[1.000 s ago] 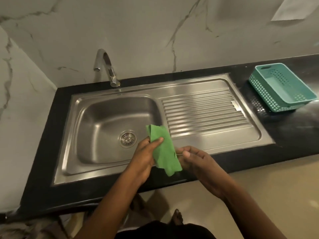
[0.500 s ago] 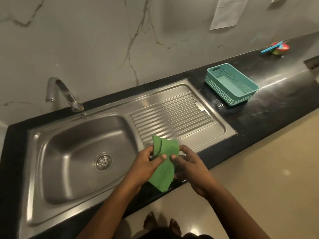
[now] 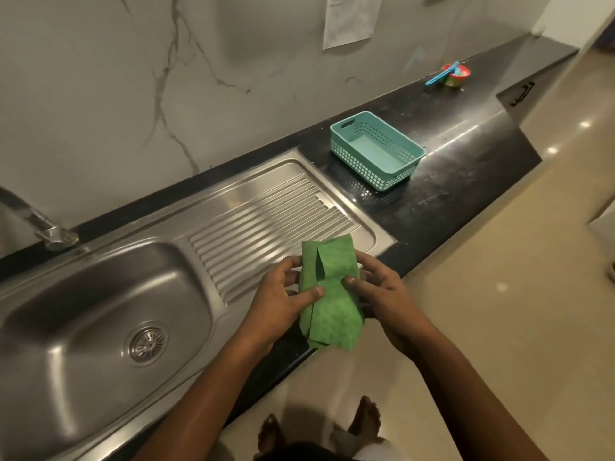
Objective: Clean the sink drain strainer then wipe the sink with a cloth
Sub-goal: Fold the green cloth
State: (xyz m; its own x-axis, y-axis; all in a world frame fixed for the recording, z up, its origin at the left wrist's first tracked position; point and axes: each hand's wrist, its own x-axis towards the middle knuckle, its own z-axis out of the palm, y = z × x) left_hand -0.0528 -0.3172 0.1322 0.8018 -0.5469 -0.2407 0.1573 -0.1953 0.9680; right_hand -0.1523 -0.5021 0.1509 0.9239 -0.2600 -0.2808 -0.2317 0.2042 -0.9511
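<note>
Green cloth (image 3: 327, 294) is clamped betw. both grips, left hand (image 3: 283, 294) & right hand (image 3: 382, 294), long axis vertical, above desk's front edge; sink basin (image 3: 100, 294) lies to the left, nearer left hand.

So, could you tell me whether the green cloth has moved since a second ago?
Yes. The cloth has shifted right, from beside the drain strainer to the draining board's front corner, held in both hands.

Wall paper (image 3: 349, 19): print too blurred to read.
</note>
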